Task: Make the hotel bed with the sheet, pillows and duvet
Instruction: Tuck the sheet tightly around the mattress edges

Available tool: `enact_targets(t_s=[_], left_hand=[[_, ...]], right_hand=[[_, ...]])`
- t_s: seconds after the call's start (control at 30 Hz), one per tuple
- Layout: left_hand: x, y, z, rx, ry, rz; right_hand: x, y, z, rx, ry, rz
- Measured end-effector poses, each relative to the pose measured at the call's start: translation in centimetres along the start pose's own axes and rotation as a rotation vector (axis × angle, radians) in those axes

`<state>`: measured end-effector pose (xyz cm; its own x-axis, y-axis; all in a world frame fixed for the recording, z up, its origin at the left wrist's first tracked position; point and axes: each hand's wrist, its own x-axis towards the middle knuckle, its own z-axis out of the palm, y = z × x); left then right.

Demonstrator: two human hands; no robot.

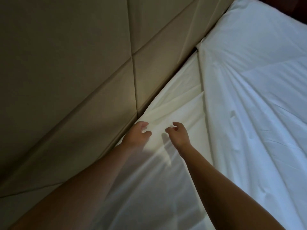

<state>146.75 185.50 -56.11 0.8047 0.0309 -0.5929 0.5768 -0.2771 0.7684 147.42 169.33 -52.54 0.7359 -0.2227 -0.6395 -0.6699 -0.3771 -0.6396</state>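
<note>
**Two hands over the sheet, hard by the headboard**

Both our hands reach into the middle of the frame. Our left hand sits at the sheet's edge, close against the padded tan headboard, fingers loosely curled and parted, gripping nothing we can see. Our right hand hovers just beside it, thumb and fingers apart and empty, casting a shadow on the white sheet, which lies creased beneath both. Down the right side the duvet covers the bed, its folded edge bordering the sheet.
</note>
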Motion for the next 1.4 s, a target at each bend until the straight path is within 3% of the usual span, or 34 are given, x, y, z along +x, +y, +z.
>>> enact_targets(t_s=[0.1, 0.2, 0.33, 0.43, 0.57, 0.63, 0.7, 0.8, 0.9, 0.97, 1.1, 1.27, 1.4], left_hand=[[3.4, 0.3, 0.6, 0.061, -0.034, 0.032], [6.4, 1.3, 1.1, 0.327, -0.103, 0.102], [8.6, 1.4, 2.5, 0.673, 0.026, 0.136], [8.5, 2.3, 3.3, 0.852, 0.127, 0.168], [7.7, 3.4, 3.7, 1.087, 0.124, 0.235], [7.0, 3.4, 3.9, 1.046, 0.145, 0.327], [6.4, 3.5, 4.0, 0.806, 0.116, 0.356], [4.9, 4.5, 4.3, 0.334, -0.19, 0.076], [3.3, 5.1, 5.1, 0.267, -0.406, -0.027], [2.6, 5.0, 5.3, 0.254, -0.296, -0.022], [1.5, 3.2, 2.7, -0.008, 0.277, -0.119], [-1.6, 1.6, 0.3, 0.101, 0.559, -0.083], [-3.3, 3.6, -1.8, 0.072, 0.701, 0.028]], right_hand=[[4.0, -0.6, -0.1, -0.055, 0.042, 0.043], [7.7, -0.8, -0.5, -0.065, 0.055, 0.117], [10.3, -0.9, -1.3, 0.059, 0.005, 0.21], [11.2, -0.6, -1.7, 0.02, 0.006, 0.211], [11.5, -0.5, -1.9, -0.005, 0.076, 0.163], [10.7, -0.5, -1.7, 0.086, 0.119, 0.123], [9.5, -0.4, -1.6, 0.228, 0.173, 0.076], [7.6, -1.3, -2.2, 0.505, 0.156, 0.082], [6.3, -3.1, -2.0, 0.814, -0.016, 0.175], [5.5, -4.2, -1.2, 0.858, -0.057, 0.196], [3.1, -5.5, -0.3, 0.549, -0.086, 0.069], [-0.9, -3.7, 1.4, 0.162, -0.113, -0.074], [-2.5, -4.3, 1.7, 0.167, -0.076, -0.145]])
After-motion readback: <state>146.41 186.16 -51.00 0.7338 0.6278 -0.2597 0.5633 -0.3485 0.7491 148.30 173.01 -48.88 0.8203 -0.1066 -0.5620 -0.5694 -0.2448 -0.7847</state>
